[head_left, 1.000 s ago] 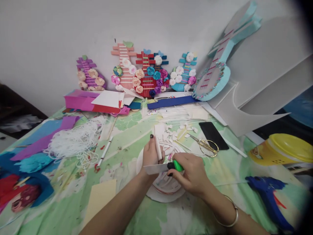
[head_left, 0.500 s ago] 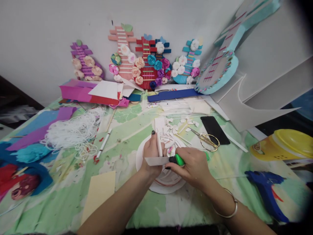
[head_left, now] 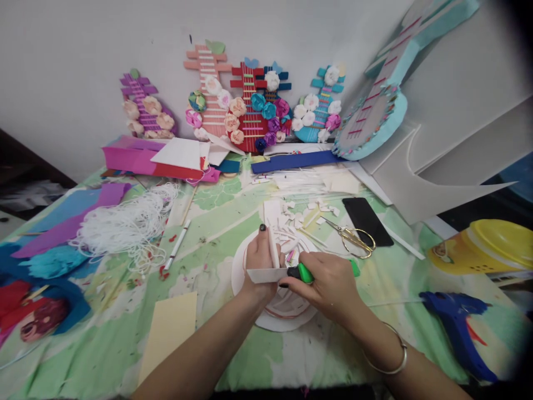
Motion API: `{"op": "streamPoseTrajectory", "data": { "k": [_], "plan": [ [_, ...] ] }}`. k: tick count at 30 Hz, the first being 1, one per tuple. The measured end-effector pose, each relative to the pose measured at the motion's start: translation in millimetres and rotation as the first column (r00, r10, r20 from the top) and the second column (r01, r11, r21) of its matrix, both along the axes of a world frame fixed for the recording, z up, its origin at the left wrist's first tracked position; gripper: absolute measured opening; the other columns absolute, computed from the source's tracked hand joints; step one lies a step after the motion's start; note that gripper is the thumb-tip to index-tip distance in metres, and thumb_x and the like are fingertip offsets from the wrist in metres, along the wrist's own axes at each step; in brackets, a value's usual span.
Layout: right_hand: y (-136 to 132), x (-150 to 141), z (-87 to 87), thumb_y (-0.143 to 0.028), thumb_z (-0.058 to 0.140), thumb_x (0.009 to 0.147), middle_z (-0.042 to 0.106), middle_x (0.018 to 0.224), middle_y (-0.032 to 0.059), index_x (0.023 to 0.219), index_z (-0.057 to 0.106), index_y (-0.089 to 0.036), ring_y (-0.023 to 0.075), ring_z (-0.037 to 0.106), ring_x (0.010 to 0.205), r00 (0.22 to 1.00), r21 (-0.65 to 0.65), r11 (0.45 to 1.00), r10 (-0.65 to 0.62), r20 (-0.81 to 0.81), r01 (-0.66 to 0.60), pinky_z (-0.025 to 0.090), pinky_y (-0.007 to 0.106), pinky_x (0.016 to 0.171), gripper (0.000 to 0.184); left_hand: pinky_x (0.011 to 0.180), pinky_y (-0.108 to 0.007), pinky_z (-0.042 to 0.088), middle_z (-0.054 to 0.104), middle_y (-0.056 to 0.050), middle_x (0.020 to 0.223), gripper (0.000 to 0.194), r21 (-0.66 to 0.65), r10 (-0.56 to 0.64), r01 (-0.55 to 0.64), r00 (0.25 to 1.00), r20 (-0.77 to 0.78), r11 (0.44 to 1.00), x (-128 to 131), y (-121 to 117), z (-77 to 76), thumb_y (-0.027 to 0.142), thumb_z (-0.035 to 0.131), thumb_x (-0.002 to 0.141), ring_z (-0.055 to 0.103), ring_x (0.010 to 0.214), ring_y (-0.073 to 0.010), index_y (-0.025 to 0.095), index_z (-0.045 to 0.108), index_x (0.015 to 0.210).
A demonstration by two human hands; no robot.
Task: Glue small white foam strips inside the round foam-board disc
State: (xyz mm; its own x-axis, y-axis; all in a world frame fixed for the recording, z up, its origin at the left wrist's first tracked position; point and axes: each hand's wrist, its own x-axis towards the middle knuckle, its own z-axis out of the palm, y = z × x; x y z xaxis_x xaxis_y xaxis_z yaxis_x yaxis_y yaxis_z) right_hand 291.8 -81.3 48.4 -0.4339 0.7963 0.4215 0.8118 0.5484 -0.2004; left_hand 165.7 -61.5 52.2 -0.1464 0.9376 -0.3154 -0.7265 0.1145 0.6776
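My left hand (head_left: 259, 261) is closed round a thin white foam strip (head_left: 272, 248) that stands up between its fingers. My right hand (head_left: 327, 283) grips a green-handled utility knife (head_left: 307, 273), and the wide blade (head_left: 266, 274) lies across the strip just below my left fingers. Both hands work over a round white foam disc (head_left: 244, 266) on the green patterned tablecloth. Small white offcuts (head_left: 297, 218) lie scattered just beyond the disc.
Gold scissors (head_left: 353, 239) and a black phone (head_left: 366, 221) lie right of the hands. A blue glue gun (head_left: 460, 328) and yellow container (head_left: 483, 247) sit far right. White string (head_left: 125, 225), coloured foam sheets, foam guitars (head_left: 250, 111) along the wall, a cream sheet (head_left: 169, 328) near left.
The view tipped down slightly over the first half second, then steadied. The knife blade has edged a little to the right across the strip; both hands stay over the disc.
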Motion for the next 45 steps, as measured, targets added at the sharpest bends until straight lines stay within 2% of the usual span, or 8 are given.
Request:
{"op": "streamPoseTrajectory", "data": {
  "k": [10, 24, 29, 33, 39, 45],
  "plan": [
    [1, 2, -0.7, -0.062, 0.039, 0.083, 0.054, 0.051, 0.0019, 0.062, 0.053, -0.018, 0.0133, 0.046, 0.049, 1.000, -0.043, 0.999, 0.003, -0.007, -0.003, 0.021, 0.027, 0.050, 0.050, 0.030, -0.016, 0.015, 0.024, 0.011, 0.037, 0.046, -0.028, -0.019, 0.019, 1.000, 0.004, 0.999, -1, -2, -1.3, 0.054, 0.059, 0.073, 0.022, 0.029, -0.0034, 0.021, 0.030, 0.060],
    [3, 5, -2.6, -0.062, 0.040, 0.083, 0.053, 0.052, 0.0002, 0.060, 0.049, -0.019, 0.0129, 0.046, 0.050, 0.999, -0.112, 0.993, -0.038, -0.019, 0.036, 0.021, 0.026, 0.050, 0.049, 0.031, -0.015, 0.019, 0.021, 0.011, 0.040, 0.044, -0.005, -0.047, 0.048, 0.996, 0.077, 0.999, -5, -9, 8.8, 0.049, 0.059, 0.076, 0.020, 0.031, -0.0039, 0.021, 0.029, 0.061],
    [3, 4, -3.8, -0.065, 0.039, 0.082, 0.054, 0.053, 0.0007, 0.062, 0.050, -0.019, 0.0134, 0.049, 0.051, 0.999, -0.102, 0.994, -0.047, -0.010, 0.046, 0.021, 0.027, 0.050, 0.051, 0.030, -0.016, 0.017, 0.020, 0.011, 0.040, 0.045, 0.040, -0.033, 0.030, 0.998, 0.057, 0.999, -5, -9, 7.0, 0.047, 0.059, 0.076, 0.018, 0.031, -0.0041, 0.022, 0.026, 0.060],
    [2, 2, -4.3, -0.066, 0.036, 0.082, 0.056, 0.054, 0.0021, 0.064, 0.053, -0.018, 0.0146, 0.051, 0.052, 0.998, -0.101, 0.993, -0.060, -0.002, 0.059, 0.022, 0.027, 0.051, 0.054, 0.030, -0.017, 0.016, 0.020, 0.011, 0.040, 0.048, 0.070, -0.033, 0.032, 0.999, 0.015, 0.997, -2, -9, 4.2, 0.054, 0.057, 0.075, 0.018, 0.032, -0.0040, 0.021, 0.026, 0.059],
    [-1, -2, -1.0, -0.068, 0.031, 0.082, 0.059, 0.057, 0.0034, 0.066, 0.054, -0.018, 0.0158, 0.053, 0.053, 0.996, -0.131, 0.988, -0.085, 0.005, 0.085, 0.021, 0.027, 0.050, 0.057, 0.031, -0.015, 0.018, 0.021, 0.011, 0.040, 0.049, 0.035, 0.008, -0.007, 0.999, -0.031, 0.999, 3, -12, 4.7, 0.056, 0.055, 0.076, 0.019, 0.033, -0.0038, 0.021, 0.026, 0.059],
    [4, 0, -2.9, -0.068, 0.030, 0.083, 0.059, 0.056, 0.0031, 0.065, 0.053, -0.018, 0.0153, 0.053, 0.053, 0.997, -0.143, 0.987, -0.081, -0.014, 0.078, 0.022, 0.026, 0.051, 0.058, 0.028, -0.015, 0.016, 0.023, 0.010, 0.038, 0.046, 0.033, -0.033, 0.035, 0.998, -0.047, 0.999, 2, -14, 5.1, 0.054, 0.051, 0.079, 0.019, 0.031, -0.0046, 0.021, 0.026, 0.059]
  ]
}}
